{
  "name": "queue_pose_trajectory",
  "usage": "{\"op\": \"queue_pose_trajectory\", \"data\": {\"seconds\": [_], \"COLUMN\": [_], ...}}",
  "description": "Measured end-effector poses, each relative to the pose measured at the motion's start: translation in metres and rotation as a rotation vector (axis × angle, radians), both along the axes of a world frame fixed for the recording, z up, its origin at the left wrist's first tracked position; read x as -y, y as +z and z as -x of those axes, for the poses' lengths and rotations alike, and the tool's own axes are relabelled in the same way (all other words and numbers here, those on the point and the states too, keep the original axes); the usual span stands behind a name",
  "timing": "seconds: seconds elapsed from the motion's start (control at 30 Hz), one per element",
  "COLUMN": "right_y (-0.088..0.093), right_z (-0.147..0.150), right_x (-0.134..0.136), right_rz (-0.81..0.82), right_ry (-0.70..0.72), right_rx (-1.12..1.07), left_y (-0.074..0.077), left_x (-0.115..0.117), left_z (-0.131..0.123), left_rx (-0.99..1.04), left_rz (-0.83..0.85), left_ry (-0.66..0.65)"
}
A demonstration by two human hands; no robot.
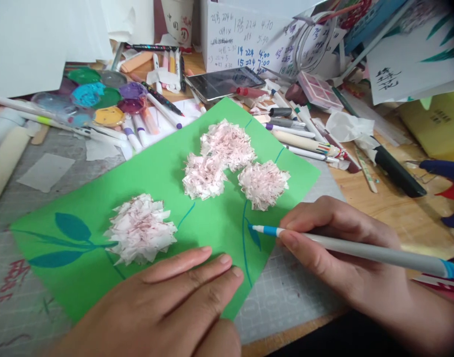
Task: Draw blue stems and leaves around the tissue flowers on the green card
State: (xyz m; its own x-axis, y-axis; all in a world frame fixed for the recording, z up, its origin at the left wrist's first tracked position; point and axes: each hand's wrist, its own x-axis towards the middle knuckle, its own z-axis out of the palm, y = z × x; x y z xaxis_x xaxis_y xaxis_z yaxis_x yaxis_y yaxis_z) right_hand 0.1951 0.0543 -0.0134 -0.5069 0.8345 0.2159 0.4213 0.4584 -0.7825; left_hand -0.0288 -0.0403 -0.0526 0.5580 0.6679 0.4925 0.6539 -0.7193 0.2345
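A sheet of green paper [163,173] lies at a slant, with several pale pink paper flowers [142,229] stuck out from its surface. Blue leaves [73,226] and thin blue stems are drawn on it. My left hand [182,302] rests flat on the near part of the sheet, fingers stretched out, just beside the lower-left flower. Pinched in my right hand [346,248] is a blue felt-tip pen [361,250]. Its tip touches or hovers close over a small blue leaf [255,239] on the right-hand stem.
Behind the sheet lie a paint palette [110,116] with several colours, loose markers [305,141], a phone [223,82] and paper scraps. A grey cutting mat [286,292] is underneath. A blue glue gun [446,183] sits at the right, and a white box [245,29] with handwriting stands at the back.
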Motion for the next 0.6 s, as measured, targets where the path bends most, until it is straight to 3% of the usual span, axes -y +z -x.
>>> {"op": "queue_pose_trajectory", "data": {"seconds": [0.27,0.47,0.6], "right_y": [0.001,-0.003,-0.005], "right_z": [0.000,-0.012,-0.014], "right_x": [-0.003,-0.007,-0.006], "right_rz": [-0.022,0.049,0.127], "right_ry": [0.082,0.169,0.097], "right_rx": [-0.011,-0.064,-0.122], "left_y": [0.001,0.005,0.005], "left_x": [0.004,-0.002,-0.002], "left_z": [-0.001,-0.003,-0.004], "left_rx": [0.009,0.004,0.010], "left_rz": [0.018,0.012,0.015], "left_ry": [0.019,-0.004,-0.005]}}
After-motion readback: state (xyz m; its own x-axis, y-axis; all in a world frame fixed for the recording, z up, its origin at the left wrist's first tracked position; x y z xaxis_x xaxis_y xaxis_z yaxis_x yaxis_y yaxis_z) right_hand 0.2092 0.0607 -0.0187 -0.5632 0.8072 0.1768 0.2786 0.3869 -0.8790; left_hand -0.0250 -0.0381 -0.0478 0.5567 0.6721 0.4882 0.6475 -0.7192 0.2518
